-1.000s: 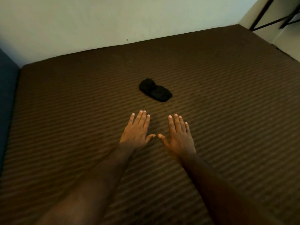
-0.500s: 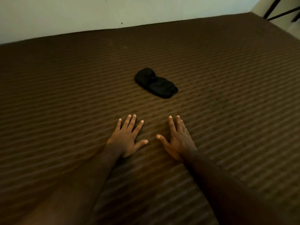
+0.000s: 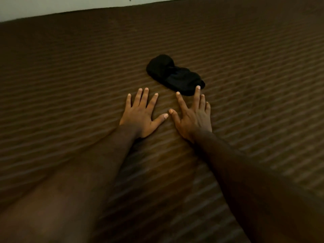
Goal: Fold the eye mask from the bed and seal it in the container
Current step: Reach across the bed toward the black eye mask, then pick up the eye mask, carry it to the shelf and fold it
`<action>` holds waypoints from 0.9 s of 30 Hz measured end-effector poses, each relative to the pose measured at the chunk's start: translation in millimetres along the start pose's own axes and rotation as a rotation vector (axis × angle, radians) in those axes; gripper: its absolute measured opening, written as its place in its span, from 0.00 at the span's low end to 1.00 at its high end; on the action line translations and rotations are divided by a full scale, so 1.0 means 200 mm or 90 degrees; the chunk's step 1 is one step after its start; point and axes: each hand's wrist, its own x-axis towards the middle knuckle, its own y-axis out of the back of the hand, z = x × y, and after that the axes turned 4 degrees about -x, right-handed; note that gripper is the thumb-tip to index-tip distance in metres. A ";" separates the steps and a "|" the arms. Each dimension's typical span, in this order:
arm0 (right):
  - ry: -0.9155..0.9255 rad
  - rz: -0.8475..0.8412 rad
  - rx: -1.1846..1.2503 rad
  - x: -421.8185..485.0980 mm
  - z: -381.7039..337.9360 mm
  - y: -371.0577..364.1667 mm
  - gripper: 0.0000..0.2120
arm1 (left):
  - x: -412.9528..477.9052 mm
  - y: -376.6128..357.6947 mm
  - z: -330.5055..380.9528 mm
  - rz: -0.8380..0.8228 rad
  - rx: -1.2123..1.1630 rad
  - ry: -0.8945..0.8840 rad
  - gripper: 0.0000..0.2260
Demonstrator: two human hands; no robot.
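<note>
A black eye mask point(image 3: 172, 74) lies bunched on the brown striped bed cover point(image 3: 70, 76), a little past the middle. My right hand point(image 3: 192, 116) is flat and open, palm down, its longest fingertips reaching the mask's near edge. My left hand point(image 3: 142, 114) rests flat on the cover beside it, fingers spread, just left of and short of the mask. Neither hand holds anything. No container is in view.
A pale wall point(image 3: 52, 6) runs along the bed's far edge. The striped cover stretches wide on both sides of my forearms.
Both hands have slid forward across the cover toward the eye mask. My right fingertips now reach its near edge. The view has moved closer and lower.
</note>
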 end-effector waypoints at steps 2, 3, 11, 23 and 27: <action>0.008 -0.017 -0.018 0.03 0.00 0.00 0.34 | 0.01 -0.01 -0.01 -0.006 0.010 0.007 0.38; 0.011 -0.027 -0.023 0.03 0.01 0.00 0.35 | 0.01 -0.01 -0.01 -0.008 0.013 0.008 0.38; 0.017 -0.142 -0.070 0.11 0.04 0.17 0.43 | -0.01 -0.01 0.01 -0.036 -0.003 0.018 0.36; 0.154 -0.070 -0.101 -0.38 0.13 0.52 0.20 | -0.20 0.18 0.21 -0.096 -0.139 0.094 0.41; 0.162 -0.061 -0.079 -0.47 0.07 0.68 0.18 | -0.26 0.32 0.33 -0.010 -0.092 -0.003 0.37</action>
